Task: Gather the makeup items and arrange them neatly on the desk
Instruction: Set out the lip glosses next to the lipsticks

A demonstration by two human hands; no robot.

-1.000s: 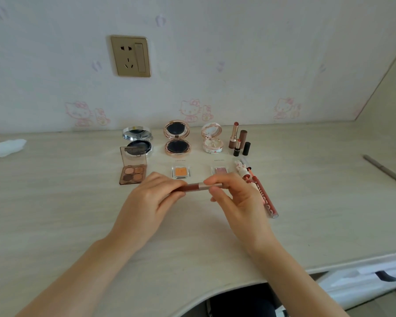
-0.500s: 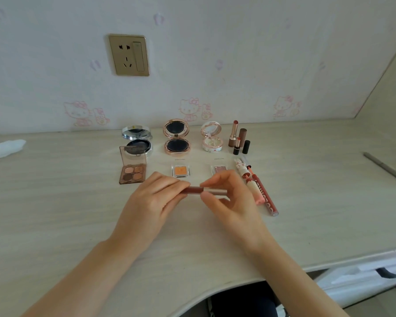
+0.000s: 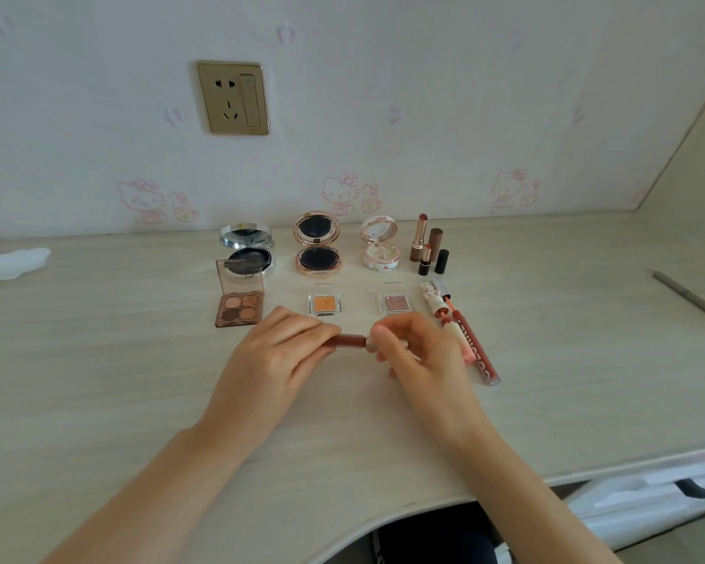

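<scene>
My left hand (image 3: 275, 352) grips the brown tube of a lip gloss (image 3: 349, 341) held level above the desk (image 3: 98, 380). My right hand (image 3: 420, 352) pinches its silvery cap end. Behind them lie an open eyeshadow palette (image 3: 239, 307), an orange single shadow (image 3: 323, 304) and a pink single shadow (image 3: 395, 304). Three open compacts stand in the back row: silver (image 3: 247, 250), rose-gold (image 3: 317, 244), white (image 3: 380, 244). Lipsticks (image 3: 426, 246) stand at the right. Two lip gloss tubes (image 3: 471, 343) lie beside my right hand.
A white tissue (image 3: 11, 262) lies at the far left. A grey pencil (image 3: 688, 297) lies at the far right. A wall socket (image 3: 233, 98) sits above the desk. The curved front edge of the desk runs below my forearms, with a white drawer (image 3: 648, 498) at the lower right.
Both hands with the lip gloss have drifted slightly lower on the desk. My right fingers have closed further over the cap end.
</scene>
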